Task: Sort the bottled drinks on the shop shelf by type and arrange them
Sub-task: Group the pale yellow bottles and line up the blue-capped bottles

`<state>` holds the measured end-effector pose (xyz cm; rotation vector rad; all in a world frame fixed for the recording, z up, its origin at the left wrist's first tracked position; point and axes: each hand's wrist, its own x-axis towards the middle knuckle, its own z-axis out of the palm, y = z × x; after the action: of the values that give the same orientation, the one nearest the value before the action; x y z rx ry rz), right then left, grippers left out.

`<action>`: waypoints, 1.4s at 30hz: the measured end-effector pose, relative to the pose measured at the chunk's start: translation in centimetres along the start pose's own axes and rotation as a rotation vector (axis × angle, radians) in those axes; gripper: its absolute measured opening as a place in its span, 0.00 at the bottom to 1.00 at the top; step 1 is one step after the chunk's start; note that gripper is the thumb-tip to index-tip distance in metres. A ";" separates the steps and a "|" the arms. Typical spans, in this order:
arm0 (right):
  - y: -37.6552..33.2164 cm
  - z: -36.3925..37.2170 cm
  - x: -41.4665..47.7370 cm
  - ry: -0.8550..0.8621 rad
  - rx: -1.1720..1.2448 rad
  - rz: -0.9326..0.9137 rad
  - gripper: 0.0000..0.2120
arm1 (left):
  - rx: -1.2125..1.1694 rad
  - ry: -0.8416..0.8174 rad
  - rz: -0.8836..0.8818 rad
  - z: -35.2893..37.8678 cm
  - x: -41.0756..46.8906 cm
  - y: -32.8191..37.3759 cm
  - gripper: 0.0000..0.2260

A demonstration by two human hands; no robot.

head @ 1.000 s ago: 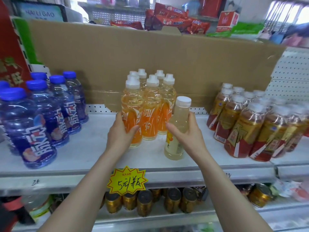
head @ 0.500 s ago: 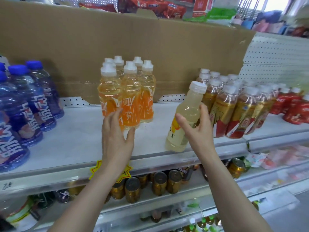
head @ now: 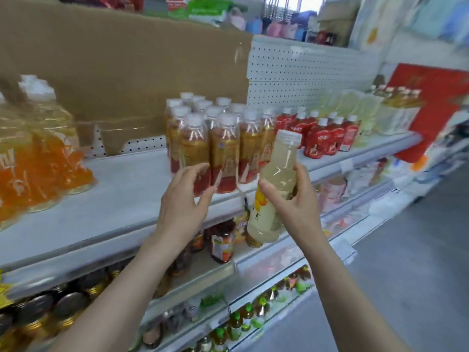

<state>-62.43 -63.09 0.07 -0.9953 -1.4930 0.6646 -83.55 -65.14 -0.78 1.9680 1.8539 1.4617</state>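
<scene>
Both hands are raised in front of the shelf edge. Wrapped around the middle of a pale yellow bottle [head: 275, 189], the right hand [head: 294, 207] grips it with thumb on the near side and fingers curled behind; the bottle is clear smooth plastic with a ribbed white screw cap and a cream label printed in orange, held off the shelf and tilted with its cap leaning to the right. Holding nothing, the left hand [head: 181, 199] has its fingers spread and slightly curled, the fingertips just at the lower part of the front brown tea bottles [head: 223, 148] — whether they touch cannot be told.

Those tea bottles stand in a tight block on the white metal shelf [head: 121, 199], each with a rounded shoulder, a white cap and a gold-and-red label. To their right stand shorter red-labelled bottles [head: 322, 135], then pale yellow drinks [head: 355, 107] further along, blurred. At far left, orange bottles [head: 38, 158] with tall white caps are smeared by motion. Behind runs a sheet of brown cardboard [head: 127, 67], giving way to white perforated panel [head: 304, 69]. Lower shelves hold jars and cans [head: 66, 306] with dark round lids.
</scene>
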 end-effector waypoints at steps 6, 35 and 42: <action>4.9 -11.5 3.6 0.009 -0.073 0.031 0.25 | -0.105 -0.082 0.055 11.8 2.8 7.3 0.20; 28.0 -36.5 37.8 0.317 -0.251 0.014 0.31 | -0.044 -0.154 0.352 48.3 34.0 24.8 0.21; 33.0 -41.4 48.3 0.167 -0.279 -0.003 0.34 | 0.065 -0.109 0.229 56.2 38.4 27.7 0.24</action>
<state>-13.71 -10.60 3.02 -1.2295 -1.4629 0.3662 -33.45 -11.98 7.41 2.3074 1.6996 1.3285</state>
